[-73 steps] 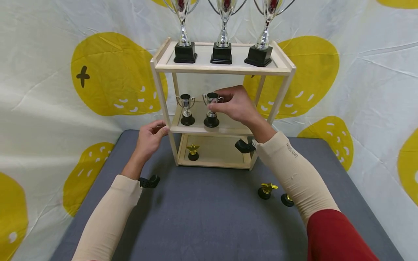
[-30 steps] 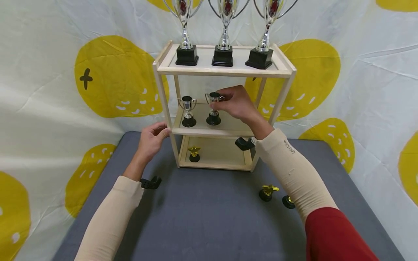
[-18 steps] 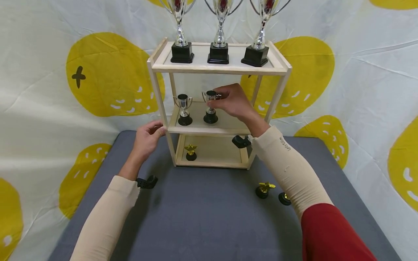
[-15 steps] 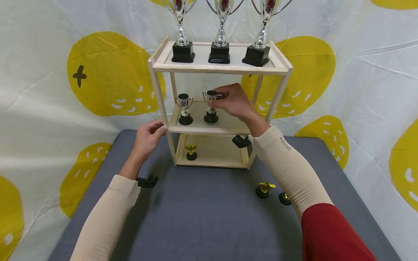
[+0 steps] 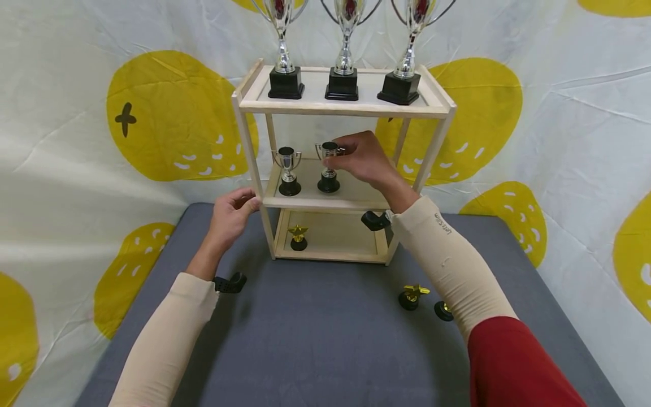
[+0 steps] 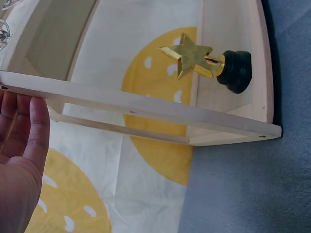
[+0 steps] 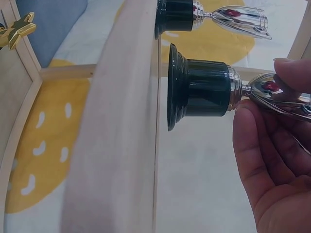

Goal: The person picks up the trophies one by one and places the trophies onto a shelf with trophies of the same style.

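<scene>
My right hand (image 5: pixel 367 159) pinches a small silver trophy cup (image 5: pixel 329 182) by its bowl, thumb in front, on the middle shelf. The cup stands upright; I cannot tell if its black base (image 7: pixel 206 87) bears fully on the shelf. To its left stands a matching small trophy cup (image 5: pixel 289 169). My left hand (image 5: pixel 231 217) holds the front left post of the wooden shelf unit (image 5: pixel 346 109) at middle-shelf height, thumb in front. In the left wrist view its fingertips meet the post (image 6: pixel 131 109). A gold star trophy (image 5: pixel 298 238) stands on the bottom shelf, at the left.
Three tall silver trophies (image 5: pixel 342 85) with black bases stand along the top shelf. On the grey table (image 5: pixel 305 339) at the right are a gold star trophy (image 5: pixel 411 297) and another (image 5: pixel 444 311), partly hidden by my right forearm. A patterned cloth (image 5: pixel 61 113) hangs behind.
Since the earliest frame the held trophy cup has shifted slightly back on the middle shelf, level with the other cup. Over the last second both hands stay put; only the head view sways a little.
</scene>
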`<state>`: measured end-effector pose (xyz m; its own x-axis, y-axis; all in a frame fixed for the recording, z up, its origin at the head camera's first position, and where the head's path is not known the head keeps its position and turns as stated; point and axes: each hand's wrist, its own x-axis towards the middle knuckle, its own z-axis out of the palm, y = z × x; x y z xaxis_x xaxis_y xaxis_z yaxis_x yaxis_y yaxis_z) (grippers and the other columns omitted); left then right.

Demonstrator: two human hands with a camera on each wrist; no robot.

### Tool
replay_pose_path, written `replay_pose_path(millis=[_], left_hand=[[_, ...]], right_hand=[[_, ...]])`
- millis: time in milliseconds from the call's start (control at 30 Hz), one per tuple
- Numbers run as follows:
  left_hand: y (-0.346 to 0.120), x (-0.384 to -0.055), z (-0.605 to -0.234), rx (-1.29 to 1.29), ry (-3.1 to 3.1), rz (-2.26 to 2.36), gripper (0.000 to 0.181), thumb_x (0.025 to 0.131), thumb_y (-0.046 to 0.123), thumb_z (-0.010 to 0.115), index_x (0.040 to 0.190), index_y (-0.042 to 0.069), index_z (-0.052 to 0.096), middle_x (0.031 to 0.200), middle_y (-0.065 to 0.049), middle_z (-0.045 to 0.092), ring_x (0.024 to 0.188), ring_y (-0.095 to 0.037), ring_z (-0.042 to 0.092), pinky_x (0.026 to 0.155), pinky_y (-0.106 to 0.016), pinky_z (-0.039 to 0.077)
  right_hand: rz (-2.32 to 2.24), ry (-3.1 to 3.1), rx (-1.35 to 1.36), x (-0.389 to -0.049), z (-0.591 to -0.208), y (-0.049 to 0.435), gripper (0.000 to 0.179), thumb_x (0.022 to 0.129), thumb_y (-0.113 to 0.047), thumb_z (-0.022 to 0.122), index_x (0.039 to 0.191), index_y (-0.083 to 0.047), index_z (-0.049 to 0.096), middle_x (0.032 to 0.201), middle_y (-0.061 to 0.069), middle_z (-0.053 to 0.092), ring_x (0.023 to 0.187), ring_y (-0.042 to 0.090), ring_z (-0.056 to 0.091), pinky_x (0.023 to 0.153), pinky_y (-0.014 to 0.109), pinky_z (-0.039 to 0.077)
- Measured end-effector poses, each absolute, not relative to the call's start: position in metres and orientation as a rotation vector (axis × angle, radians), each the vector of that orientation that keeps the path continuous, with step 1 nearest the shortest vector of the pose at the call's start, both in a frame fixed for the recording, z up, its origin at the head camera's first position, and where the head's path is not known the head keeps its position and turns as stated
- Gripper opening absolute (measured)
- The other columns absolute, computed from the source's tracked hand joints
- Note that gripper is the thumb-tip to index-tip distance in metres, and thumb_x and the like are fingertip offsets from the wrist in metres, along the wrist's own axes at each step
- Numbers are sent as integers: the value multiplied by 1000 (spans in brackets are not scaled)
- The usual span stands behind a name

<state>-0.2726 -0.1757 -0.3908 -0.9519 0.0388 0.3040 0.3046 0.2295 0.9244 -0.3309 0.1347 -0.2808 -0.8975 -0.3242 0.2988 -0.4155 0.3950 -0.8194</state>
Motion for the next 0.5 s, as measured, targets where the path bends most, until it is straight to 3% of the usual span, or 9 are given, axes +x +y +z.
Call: replay_pose_path(millis=[167,500], left_hand=[[-176,-272,-390,-322,-2287,-1793,33,104,12,65,129,-9,67,104,8,67,92,5,67,85,-11,58],[-176,-273,-392,-319,-2308,-1761,33,104,13,65,129,-8,67,117,-14,68,93,4,67,86,-10,57]], right_hand=[[1539,-2530,689,-332,-282,134,32,86,-17,85,116,-7,80,90,7,81,79,15,77,61,26,53],[1545,-2553,673,-333,-283,134,35,86,-18,85,119,-6,79,92,6,82,79,13,76,63,26,54]])
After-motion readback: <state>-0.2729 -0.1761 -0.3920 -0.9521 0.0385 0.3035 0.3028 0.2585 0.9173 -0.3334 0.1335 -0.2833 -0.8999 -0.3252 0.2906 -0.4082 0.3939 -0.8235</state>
